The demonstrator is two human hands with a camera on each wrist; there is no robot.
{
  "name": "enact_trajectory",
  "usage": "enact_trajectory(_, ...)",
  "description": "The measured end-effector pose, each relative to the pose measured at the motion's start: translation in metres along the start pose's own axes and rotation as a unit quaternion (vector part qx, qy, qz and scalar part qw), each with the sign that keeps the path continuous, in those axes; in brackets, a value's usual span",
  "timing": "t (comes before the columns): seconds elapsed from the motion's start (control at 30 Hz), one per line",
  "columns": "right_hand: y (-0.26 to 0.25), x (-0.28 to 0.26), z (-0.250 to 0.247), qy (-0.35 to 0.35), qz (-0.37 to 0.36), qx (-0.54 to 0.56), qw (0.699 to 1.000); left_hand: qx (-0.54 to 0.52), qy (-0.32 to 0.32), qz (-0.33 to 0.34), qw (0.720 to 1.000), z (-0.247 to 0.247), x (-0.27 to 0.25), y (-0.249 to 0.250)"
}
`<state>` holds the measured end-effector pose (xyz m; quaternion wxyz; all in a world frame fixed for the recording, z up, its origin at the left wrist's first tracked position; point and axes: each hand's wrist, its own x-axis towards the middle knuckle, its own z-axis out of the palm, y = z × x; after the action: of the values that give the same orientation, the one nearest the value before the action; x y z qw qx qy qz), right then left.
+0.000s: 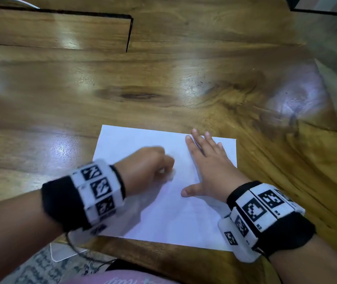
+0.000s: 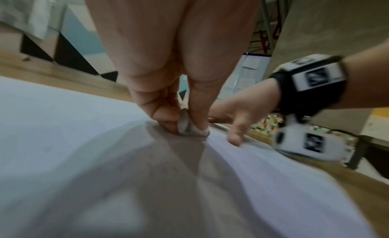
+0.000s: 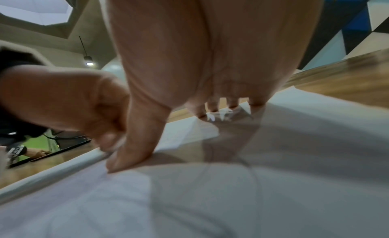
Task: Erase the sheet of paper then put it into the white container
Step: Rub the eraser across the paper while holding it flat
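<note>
A white sheet of paper lies flat on the wooden table near its front edge. My left hand pinches a small grey-white eraser between thumb and fingers and presses it onto the sheet near the middle. My right hand lies flat on the right half of the paper with its fingers spread and straight, holding the sheet down. The left hand sits just left of the right thumb. The white container is not in view.
The wooden table stretches away beyond the paper. A raised wooden panel with a dark edge stands at the back left. The table's right edge runs diagonally at the far right.
</note>
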<state>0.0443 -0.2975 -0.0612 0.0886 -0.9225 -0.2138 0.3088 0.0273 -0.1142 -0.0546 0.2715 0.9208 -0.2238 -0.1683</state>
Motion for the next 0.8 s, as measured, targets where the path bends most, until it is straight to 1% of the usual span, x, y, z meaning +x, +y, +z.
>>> enact_trajectory(0.07, 0.000, 0.000, 0.000, -0.001, 0.000, -0.002, 1.000, -0.018, -0.058, 0.003, 0.998, 0.003, -0.016, -0.002)
enact_trajectory(0.1, 0.000, 0.000, 0.000, -0.001, 0.001, -0.003, 1.000, -0.011, -0.080, 0.004, 0.997, 0.000, -0.014, -0.003)
enact_trajectory(0.13, -0.001, 0.000, 0.000, -0.001, 0.001, -0.002, 1.000, 0.003, -0.083, 0.004, 0.997, -0.005, -0.007, -0.003)
enact_trajectory(0.17, -0.001, 0.000, -0.001, -0.002, 0.001, -0.002, 1.000, 0.015, -0.061, -0.005, 0.998, -0.011, 0.004, -0.004)
enact_trajectory(0.27, -0.001, 0.000, -0.001, -0.004, 0.002, -0.001, 1.000, 0.030, 0.041, -0.075, 0.996, -0.031, 0.044, -0.010)
enact_trajectory(0.3, -0.001, -0.001, -0.001, -0.005, 0.003, -0.001, 1.000, 0.037, 0.054, -0.089, 0.994, -0.032, 0.051, -0.011)
enact_trajectory(0.37, -0.001, -0.001, -0.001, -0.007, 0.003, 0.000, 1.000, 0.031, 0.054, -0.099, 0.993, -0.026, 0.047, -0.008)
enact_trajectory(0.4, 0.000, -0.001, -0.001, -0.006, 0.003, 0.001, 1.000, 0.022, 0.047, -0.084, 0.995, -0.021, 0.038, -0.006)
enact_trajectory(0.43, 0.000, 0.000, -0.001, -0.004, 0.003, 0.002, 1.000, 0.019, 0.035, -0.053, 0.998, -0.015, 0.026, -0.004)
enact_trajectory(0.5, -0.001, 0.000, 0.000, -0.004, 0.001, 0.001, 1.000, 0.015, -0.023, -0.001, 1.000, -0.008, 0.003, 0.000)
enact_trajectory(0.57, -0.001, -0.001, 0.000, -0.001, 0.001, 0.001, 1.000, 0.019, -0.090, 0.004, 0.996, -0.009, -0.001, -0.001)
enact_trajectory(0.6, 0.000, -0.001, 0.000, -0.001, 0.001, -0.001, 1.000, 0.031, -0.104, -0.002, 0.994, -0.012, 0.006, -0.002)
enact_trajectory(0.63, -0.001, -0.001, 0.000, -0.001, 0.001, -0.004, 1.000, 0.042, -0.093, -0.012, 0.995, -0.016, 0.016, -0.002)
enact_trajectory(0.73, -0.001, 0.000, 0.000, -0.002, 0.002, -0.009, 1.000, 0.048, 0.013, -0.063, 0.997, -0.024, 0.057, -0.001)
enact_trajectory(0.8, -0.001, 0.000, -0.001, -0.002, 0.001, -0.010, 1.000, 0.050, 0.048, -0.078, 0.995, -0.023, 0.071, 0.003)
